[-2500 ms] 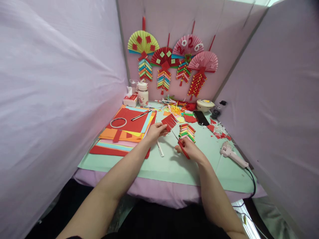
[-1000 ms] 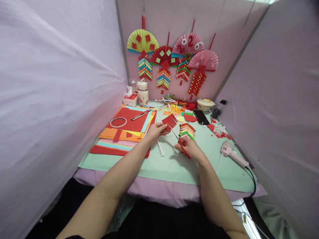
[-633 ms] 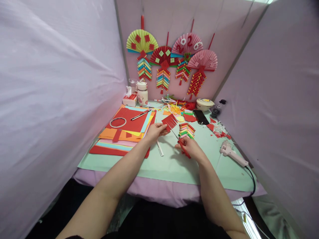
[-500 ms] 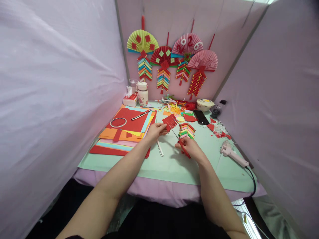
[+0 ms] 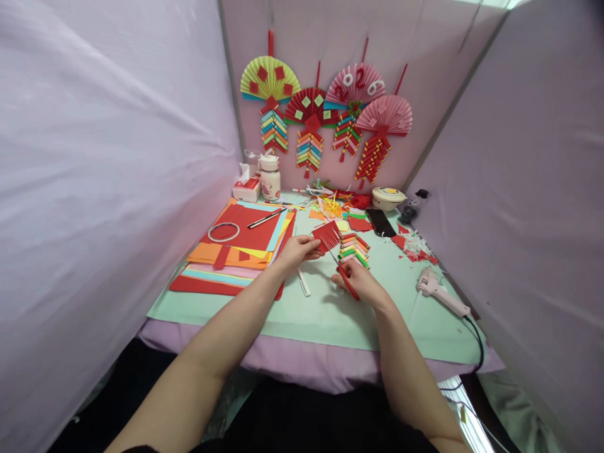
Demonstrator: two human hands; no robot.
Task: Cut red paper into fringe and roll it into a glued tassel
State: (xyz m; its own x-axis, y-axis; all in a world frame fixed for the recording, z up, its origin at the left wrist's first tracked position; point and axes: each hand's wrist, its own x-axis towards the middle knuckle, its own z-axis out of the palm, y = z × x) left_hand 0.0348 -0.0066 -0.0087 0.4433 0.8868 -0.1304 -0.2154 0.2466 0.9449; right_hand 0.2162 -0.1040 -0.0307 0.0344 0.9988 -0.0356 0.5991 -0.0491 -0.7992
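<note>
My left hand [image 5: 302, 249] pinches a red paper piece [image 5: 326, 235] by its lower left side, above the table. Narrow slits cut into the paper's right side make a fringe. Red-handled scissors [image 5: 348, 282] are gripped in my right hand [image 5: 361, 280], their blades pointing up and left at the paper's lower edge. Just behind the scissors lies a row of rolled paper firecrackers [image 5: 355, 250] in red, yellow, pink and green. A white pen [image 5: 303, 282] rests on the table below my left hand.
Coloured paper sheets [image 5: 236, 229] are stacked at left, bearing a ring of tape [image 5: 224, 232] and a dark pen [image 5: 267, 218]. A phone [image 5: 381, 223], paper scraps [image 5: 418, 245] and a corded glue gun [image 5: 441, 292] lie at right. A bottle [image 5: 270, 179] stands behind; paper fans [image 5: 311, 107] hang on the back wall.
My left hand has shifted slightly right with the fringed red paper, bringing it closer to the firecracker row. The scissors and my right hand are almost where they were.
</note>
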